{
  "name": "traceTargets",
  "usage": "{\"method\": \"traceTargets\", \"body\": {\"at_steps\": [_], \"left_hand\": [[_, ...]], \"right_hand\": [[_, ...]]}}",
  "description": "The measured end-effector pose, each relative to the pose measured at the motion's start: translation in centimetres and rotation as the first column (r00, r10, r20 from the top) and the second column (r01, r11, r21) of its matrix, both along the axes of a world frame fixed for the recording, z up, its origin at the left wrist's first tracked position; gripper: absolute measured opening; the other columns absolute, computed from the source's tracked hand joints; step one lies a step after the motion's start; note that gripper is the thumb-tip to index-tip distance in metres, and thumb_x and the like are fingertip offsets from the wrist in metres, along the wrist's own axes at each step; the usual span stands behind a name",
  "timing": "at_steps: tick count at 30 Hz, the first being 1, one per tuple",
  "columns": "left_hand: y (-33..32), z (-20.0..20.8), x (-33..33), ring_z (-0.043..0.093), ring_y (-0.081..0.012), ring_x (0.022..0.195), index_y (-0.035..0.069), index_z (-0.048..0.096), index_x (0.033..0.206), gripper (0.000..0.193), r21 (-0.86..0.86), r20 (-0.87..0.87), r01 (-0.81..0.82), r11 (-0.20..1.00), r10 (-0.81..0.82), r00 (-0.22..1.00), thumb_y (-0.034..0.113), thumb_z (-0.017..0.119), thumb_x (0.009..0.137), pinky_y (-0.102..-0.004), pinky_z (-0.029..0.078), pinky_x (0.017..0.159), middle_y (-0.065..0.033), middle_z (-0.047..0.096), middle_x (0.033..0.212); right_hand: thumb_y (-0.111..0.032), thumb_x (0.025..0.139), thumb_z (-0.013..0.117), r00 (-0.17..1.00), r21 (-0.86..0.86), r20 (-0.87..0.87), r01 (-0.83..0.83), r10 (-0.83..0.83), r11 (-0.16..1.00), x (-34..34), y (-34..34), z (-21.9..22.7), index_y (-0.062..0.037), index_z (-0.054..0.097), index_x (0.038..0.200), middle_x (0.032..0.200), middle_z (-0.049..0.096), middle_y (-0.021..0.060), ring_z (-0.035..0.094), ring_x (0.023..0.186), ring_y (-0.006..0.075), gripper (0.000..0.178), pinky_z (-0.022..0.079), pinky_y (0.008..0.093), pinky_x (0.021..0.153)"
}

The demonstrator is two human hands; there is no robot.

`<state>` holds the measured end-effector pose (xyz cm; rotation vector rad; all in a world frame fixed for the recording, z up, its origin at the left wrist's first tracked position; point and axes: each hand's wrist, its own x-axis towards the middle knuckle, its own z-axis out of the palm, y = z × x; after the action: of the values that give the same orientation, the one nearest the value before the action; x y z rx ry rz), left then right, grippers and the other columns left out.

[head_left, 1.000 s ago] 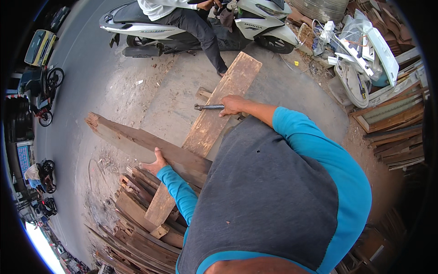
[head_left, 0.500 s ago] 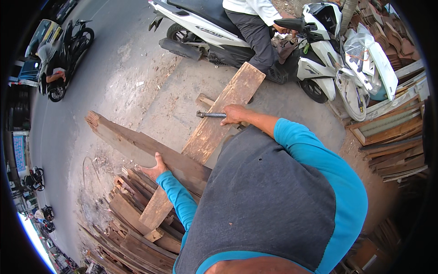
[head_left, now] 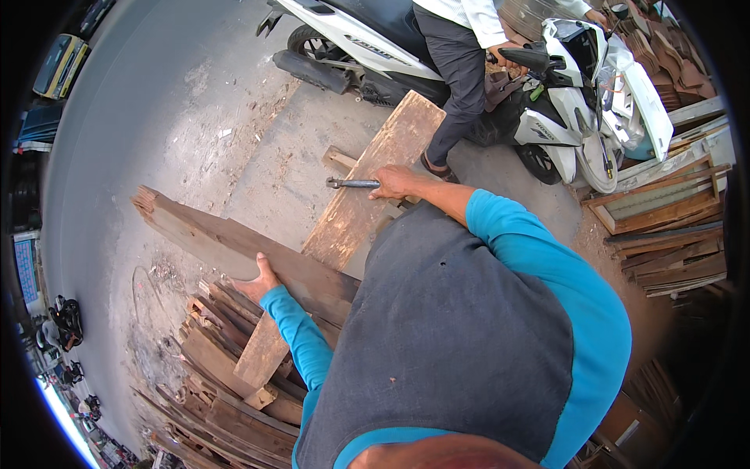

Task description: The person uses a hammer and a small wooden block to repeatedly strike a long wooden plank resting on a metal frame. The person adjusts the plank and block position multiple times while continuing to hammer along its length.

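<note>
My left hand (head_left: 262, 283) grips the lower edge of a long, dark, weathered wooden plank (head_left: 226, 234), its thumb lying over the face. One end of this plank is jagged; the other runs in by my body. Beneath it, crossing at an angle, lies a lighter, scuffed board (head_left: 375, 184). Above that board my right hand (head_left: 394, 183) is closed round a hammer (head_left: 351, 184), whose metal head points left. The handle's far end is hidden by the hand. Under the lighter board a short wooden piece (head_left: 340, 159) sticks out.
Many old wooden planks (head_left: 219, 414) are stacked at lower left. Ahead, a person in dark trousers (head_left: 457, 70) straddles a white scooter (head_left: 367, 47). Wooden frames (head_left: 664, 203) and roof tiles (head_left: 664, 55) pile up at right. A road (head_left: 101, 195) runs along the left.
The scooter person's leg now reaches down to the ground, and the scooter's front has turned slightly. A motorcycle rider on the road has left view. My hands keep their holds, with little movement.
</note>
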<state>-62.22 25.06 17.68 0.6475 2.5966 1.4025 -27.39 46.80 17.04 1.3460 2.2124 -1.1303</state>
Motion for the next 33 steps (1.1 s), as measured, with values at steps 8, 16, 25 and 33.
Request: {"method": "traceTargets", "body": {"at_steps": [8, 16, 25, 33], "left_hand": [[9.1, 9.7, 12.7, 0.05, -0.0363, 0.134, -0.002, 0.043, 0.147, 0.071, 0.178, -0.112, 0.503, 0.846, -0.491, 0.864, 0.021, 0.073, 0.087, -0.0476, 0.037, 0.115, -0.024, 0.055, 0.14], [21.4, -8.3, 13.5, 0.05, -0.0449, 0.133, -0.003, 0.057, 0.138, 0.11, -0.607, 0.694, 0.793, 0.057, -0.448, 0.564, 0.089, 0.044, 0.08, -0.0533, 0.041, 0.11, -0.0276, 0.055, 0.141], [19.3, -10.9, 11.9, 0.049, -0.0446, 0.136, -0.005, 0.057, 0.138, 0.126, -0.433, 0.845, 0.901, -0.001, -0.348, 0.406, 0.1, 0.038, 0.07, -0.053, 0.04, 0.112, -0.0304, 0.054, 0.141], [21.7, -11.7, 12.5, 0.046, -0.0461, 0.138, -0.008, 0.056, 0.138, 0.132, -0.4, 0.866, 0.916, -0.014, -0.332, 0.374, 0.102, 0.031, 0.07, -0.0567, 0.038, 0.113, -0.0339, 0.051, 0.143]], "right_hand": [[-0.033, 0.09, 0.067, 0.919, 0.443, -0.155, 0.392, -0.362, 0.806, 9.6, 4.0, -1.8, -0.0073, 0.065, 0.107, 0.093, 0.07, 0.0245, 0.066, 0.095, 0.0461, 0.031, 0.051, 0.0545, 0.082], [-0.034, 0.09, 0.07, 0.754, 0.392, -0.233, 0.651, -0.615, 0.65, 11.6, 6.6, -5.1, -0.0032, 0.066, 0.114, 0.102, 0.066, 0.0267, 0.063, 0.102, 0.0445, 0.04, 0.049, 0.0499, 0.088], [-0.041, 0.085, 0.076, 0.681, 0.402, -0.157, 0.706, -0.716, 0.583, 12.0, 6.5, -6.9, -0.0002, 0.071, 0.102, 0.092, 0.065, 0.0244, 0.063, 0.095, 0.039, 0.044, 0.049, 0.0479, 0.085], [-0.037, 0.087, 0.072, 0.392, -0.071, -0.282, 0.902, -0.876, 0.426, 11.6, 6.8, -6.6, 0.0054, 0.069, 0.1, 0.089, 0.07, 0.0183, 0.066, 0.086, 0.028, 0.044, 0.05, 0.0419, 0.08]]}}
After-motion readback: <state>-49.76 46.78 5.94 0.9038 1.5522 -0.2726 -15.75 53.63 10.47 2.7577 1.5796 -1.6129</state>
